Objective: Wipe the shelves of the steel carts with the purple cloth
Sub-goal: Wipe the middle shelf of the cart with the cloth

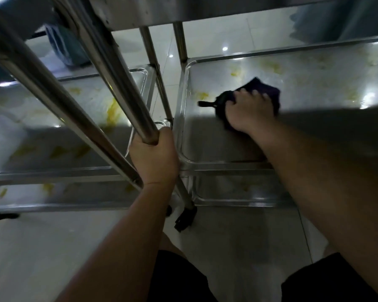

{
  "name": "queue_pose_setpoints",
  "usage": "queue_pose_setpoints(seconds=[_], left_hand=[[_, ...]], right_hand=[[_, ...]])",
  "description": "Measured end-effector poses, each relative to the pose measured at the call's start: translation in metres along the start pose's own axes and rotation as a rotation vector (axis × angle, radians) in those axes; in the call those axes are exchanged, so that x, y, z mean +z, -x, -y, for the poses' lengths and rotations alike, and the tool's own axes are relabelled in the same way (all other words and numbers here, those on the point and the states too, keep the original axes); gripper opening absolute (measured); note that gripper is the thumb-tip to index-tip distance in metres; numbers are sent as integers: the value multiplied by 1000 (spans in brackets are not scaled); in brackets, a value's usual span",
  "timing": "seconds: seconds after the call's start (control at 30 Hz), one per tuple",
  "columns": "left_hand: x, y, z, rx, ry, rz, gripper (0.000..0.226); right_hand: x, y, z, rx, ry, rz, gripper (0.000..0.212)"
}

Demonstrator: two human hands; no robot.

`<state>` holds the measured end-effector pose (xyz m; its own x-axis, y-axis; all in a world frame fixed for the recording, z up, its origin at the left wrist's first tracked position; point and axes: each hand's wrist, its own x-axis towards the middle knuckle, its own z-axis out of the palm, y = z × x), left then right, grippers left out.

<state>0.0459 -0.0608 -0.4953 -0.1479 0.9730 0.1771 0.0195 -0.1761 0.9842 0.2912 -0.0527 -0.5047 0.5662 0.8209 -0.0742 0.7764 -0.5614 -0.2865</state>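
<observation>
Purple cloth (pixel 264 92) is lying on the right cart's shelf (pixel 314 68), the right hand (pixel 249 112) pressing on it; the left hand (pixel 154 153) is clamping the post (pixel 127 88). Yellow stains (pixel 202 95) beside the cloth risk smearing.

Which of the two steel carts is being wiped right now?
The cart on the right: the right hand presses the purple cloth on its shelf. The left hand only holds a post.

The left hand (pixel 154 155) is fisted around a cart post (pixel 127 101), forearm straight; the right hand (pixel 248 111) lies palm-down (fingers spread) on the purple cloth (pixel 262 92), arm extended.
</observation>
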Motion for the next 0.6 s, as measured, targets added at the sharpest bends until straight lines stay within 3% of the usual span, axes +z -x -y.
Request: queue_pose_setpoints(seconds=[0.17, 0.33, 0.43, 0.6], left_hand=[[-1, 2, -3, 28, -28, 6, 30], [-3, 1, -4, 49, -84, 26, 27], [-4, -1, -1, 11, -125, 21, 28], [-5, -5, 3, -25, -141, 14, 28]], right_hand=[[32, 20, 101, -385, -2, 205, 64], [37, 86, 79, -638, -12, 276, 58], [26, 115, 51, -608, -61, 271, 57], [11, 134, -13, -413, -3, 104, 56]])
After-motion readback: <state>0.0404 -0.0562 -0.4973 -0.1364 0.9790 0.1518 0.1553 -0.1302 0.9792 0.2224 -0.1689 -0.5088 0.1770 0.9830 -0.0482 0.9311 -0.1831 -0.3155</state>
